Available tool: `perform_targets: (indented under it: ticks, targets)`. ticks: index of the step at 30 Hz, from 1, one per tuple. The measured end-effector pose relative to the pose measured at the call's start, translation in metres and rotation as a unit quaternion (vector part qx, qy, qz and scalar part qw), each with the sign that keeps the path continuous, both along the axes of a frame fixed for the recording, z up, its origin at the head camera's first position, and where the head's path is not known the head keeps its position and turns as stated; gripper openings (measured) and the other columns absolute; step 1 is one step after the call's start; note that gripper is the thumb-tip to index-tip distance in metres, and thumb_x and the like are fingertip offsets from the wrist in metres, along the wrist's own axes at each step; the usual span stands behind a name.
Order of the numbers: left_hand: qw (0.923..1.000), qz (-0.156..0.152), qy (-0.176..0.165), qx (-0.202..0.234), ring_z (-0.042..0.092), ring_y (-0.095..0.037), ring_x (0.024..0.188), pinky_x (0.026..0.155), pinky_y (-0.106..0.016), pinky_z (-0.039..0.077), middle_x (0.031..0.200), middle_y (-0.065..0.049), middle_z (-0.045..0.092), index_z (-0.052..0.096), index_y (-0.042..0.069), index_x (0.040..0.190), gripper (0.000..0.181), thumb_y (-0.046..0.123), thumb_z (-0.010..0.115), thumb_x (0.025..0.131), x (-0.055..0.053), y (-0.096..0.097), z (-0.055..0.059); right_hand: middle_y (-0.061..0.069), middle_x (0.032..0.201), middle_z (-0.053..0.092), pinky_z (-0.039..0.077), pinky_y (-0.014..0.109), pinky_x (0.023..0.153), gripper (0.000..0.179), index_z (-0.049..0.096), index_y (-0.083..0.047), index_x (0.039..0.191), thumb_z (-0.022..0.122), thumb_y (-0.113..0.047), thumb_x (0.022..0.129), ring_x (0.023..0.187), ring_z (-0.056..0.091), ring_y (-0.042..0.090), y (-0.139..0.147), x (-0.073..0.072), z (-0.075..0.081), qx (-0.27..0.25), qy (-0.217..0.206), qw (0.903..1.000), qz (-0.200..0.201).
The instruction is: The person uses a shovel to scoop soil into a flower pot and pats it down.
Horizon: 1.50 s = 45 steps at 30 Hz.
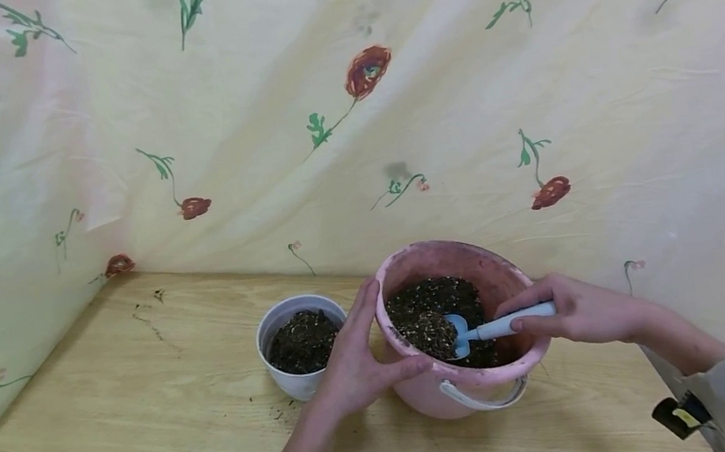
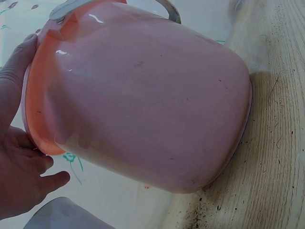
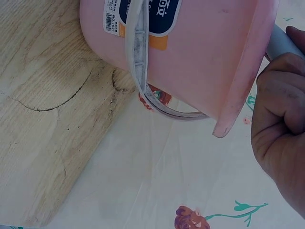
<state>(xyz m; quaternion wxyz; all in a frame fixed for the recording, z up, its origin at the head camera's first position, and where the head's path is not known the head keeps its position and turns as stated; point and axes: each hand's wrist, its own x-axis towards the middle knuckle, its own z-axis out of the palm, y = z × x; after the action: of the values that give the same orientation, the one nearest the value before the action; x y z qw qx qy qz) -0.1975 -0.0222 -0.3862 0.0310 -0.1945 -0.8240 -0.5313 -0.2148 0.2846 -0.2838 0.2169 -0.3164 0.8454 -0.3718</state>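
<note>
A pink bucket (image 1: pixel 427 395) stands on the table, partly filled with dark potting soil (image 1: pixel 442 293). My left hand (image 1: pixel 355 363) holds its rim at the left, with the thumb along the near side. In my right hand (image 1: pixel 585 310) is the light blue handle of a small trowel (image 1: pixel 505 324), reaching in over the right rim. The trowel's blade is inside the bucket, heaped with soil and mostly covered by it. Just left of the bucket, behind my left hand, a white pot (image 1: pixel 299 384) contains a mound of soil (image 1: pixel 304 341).
The wooden table (image 1: pixel 115 427) carries scattered soil crumbs beside the pot and a dark curved mark at the back left. A flower-printed sheet (image 1: pixel 244 118) hangs right behind the bucket and along the left side. The bucket's white bail (image 1: pixel 481 400) hangs down in front.
</note>
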Motion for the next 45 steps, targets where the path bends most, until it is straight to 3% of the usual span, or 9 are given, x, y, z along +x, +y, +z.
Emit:
perform_targets:
  ticks: [6, 9, 12, 18, 29, 37, 45]
  targets:
    - [1.0, 0.001, -0.005, 0.0, 0.013, -0.027, 0.146, 0.114, -0.053, 0.02, 0.161, -0.001, 0.008, 0.011, 0.026, 0.156, 0.119, 0.052, 0.084, 0.065, 0.0, 0.001, 0.001, -0.002, 0.054, 0.026, 0.024, 0.021, 0.036, 0.025, 0.067, -0.001, 0.118, 0.059, -0.009, 0.095, 0.045, 0.023, -0.001, 0.001, 0.005, -0.003, -0.005, 0.02, 0.9994, -0.027]
    - [1.0, 0.002, -0.004, -0.002, 0.014, -0.027, 0.146, 0.114, -0.053, 0.02, 0.161, 0.0, 0.008, 0.012, 0.027, 0.156, 0.118, 0.052, 0.083, 0.065, 0.001, 0.0, 0.001, -0.006, 0.061, 0.035, 0.024, 0.021, 0.034, 0.024, 0.068, -0.007, 0.118, 0.06, -0.013, 0.095, 0.045, 0.024, -0.001, 0.001, 0.008, -0.005, -0.001, 0.035, 0.9981, -0.05]
    - [1.0, 0.002, 0.001, -0.004, 0.014, -0.027, 0.146, 0.114, -0.054, 0.02, 0.161, -0.001, 0.009, 0.012, 0.026, 0.156, 0.118, 0.052, 0.083, 0.066, 0.001, 0.0, 0.001, -0.002, 0.07, 0.043, 0.028, 0.022, 0.035, 0.023, 0.07, -0.012, 0.116, 0.062, -0.017, 0.095, 0.046, 0.026, -0.001, 0.002, 0.013, -0.007, 0.006, 0.052, 0.9953, -0.082]
    - [1.0, 0.001, 0.0, -0.007, 0.013, -0.027, 0.146, 0.113, -0.054, 0.021, 0.161, 0.001, 0.008, 0.011, 0.027, 0.156, 0.118, 0.053, 0.083, 0.066, 0.0, 0.0, 0.001, 0.003, 0.071, 0.042, 0.029, 0.024, 0.035, 0.024, 0.07, -0.011, 0.114, 0.065, -0.019, 0.093, 0.046, 0.026, 0.001, 0.001, 0.023, -0.008, -0.003, 0.068, 0.9859, -0.153]
    - [1.0, -0.001, 0.007, -0.004, 0.014, -0.025, 0.146, 0.114, -0.053, 0.021, 0.161, 0.0, 0.009, 0.012, 0.025, 0.156, 0.117, 0.053, 0.082, 0.068, -0.001, 0.0, -0.001, -0.008, 0.062, 0.038, 0.028, 0.024, 0.032, 0.028, 0.07, -0.004, 0.115, 0.068, -0.02, 0.091, 0.042, 0.026, 0.005, -0.001, 0.039, -0.005, -0.042, 0.054, 0.9636, -0.258]
    - [0.9999, -0.005, 0.01, 0.0, 0.015, -0.025, 0.146, 0.114, -0.05, 0.022, 0.161, -0.002, 0.01, 0.013, 0.022, 0.156, 0.116, 0.052, 0.082, 0.068, -0.002, 0.0, -0.003, -0.012, 0.056, 0.034, 0.026, 0.028, 0.031, 0.023, 0.072, -0.002, 0.112, 0.066, -0.011, 0.091, 0.042, 0.028, 0.005, -0.002, 0.044, -0.012, -0.094, 0.056, 0.9546, -0.277]
    - [0.9999, -0.005, 0.008, 0.004, 0.015, -0.026, 0.146, 0.114, -0.052, 0.022, 0.161, 0.0, 0.009, 0.013, 0.024, 0.156, 0.115, 0.051, 0.083, 0.068, 0.0, 0.001, -0.002, -0.01, 0.06, 0.041, 0.027, 0.029, 0.032, 0.026, 0.07, 0.002, 0.113, 0.067, -0.011, 0.091, 0.043, 0.029, 0.004, -0.005, 0.048, -0.013, -0.092, 0.066, 0.9502, -0.29]
